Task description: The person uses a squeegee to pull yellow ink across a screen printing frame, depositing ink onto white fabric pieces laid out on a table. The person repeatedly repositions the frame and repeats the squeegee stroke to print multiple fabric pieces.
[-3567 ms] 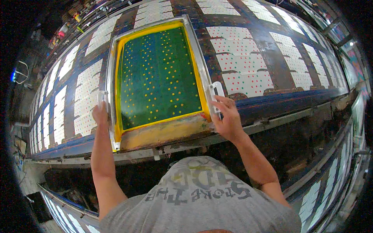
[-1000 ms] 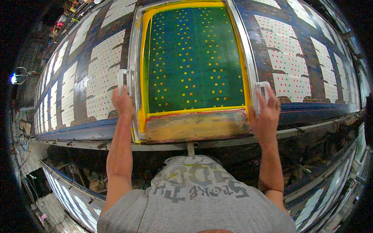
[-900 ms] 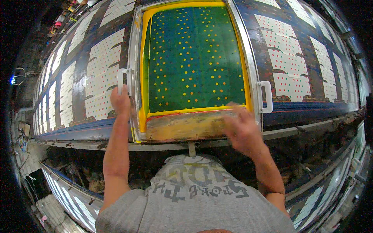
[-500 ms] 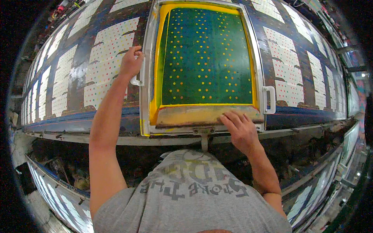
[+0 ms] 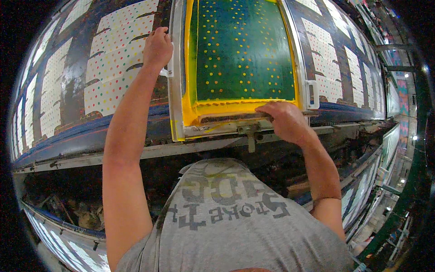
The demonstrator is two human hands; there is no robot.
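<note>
A screen printing frame [image 5: 177,90] lies on the long dark table, its green mesh [image 5: 244,50] covered in rows of yellow and orange dots. My left hand [image 5: 158,49] is closed round the white handle [image 5: 166,72] on the frame's left side; the fingers largely hide the handle. At the frame's near end, my right hand [image 5: 286,121] grips the right part of a squeegee [image 5: 233,118], which is tilted with its edge towards me. Thick yellow ink [image 5: 217,109] forms a band between the squeegee and the mesh.
Dotted white sheets [image 5: 115,59] lie in rows left of the frame, and more dotted sheets [image 5: 324,68] to its right. A second white handle [image 5: 312,94] sticks out on the right. A metal rail [image 5: 149,150] with a bracket [image 5: 250,136] runs along the table's near edge.
The squeegee has tipped, baring a band of yellow ink behind it, and my right hand has closed further over it. My left hand has closed on the handle. The whole view has shifted.
</note>
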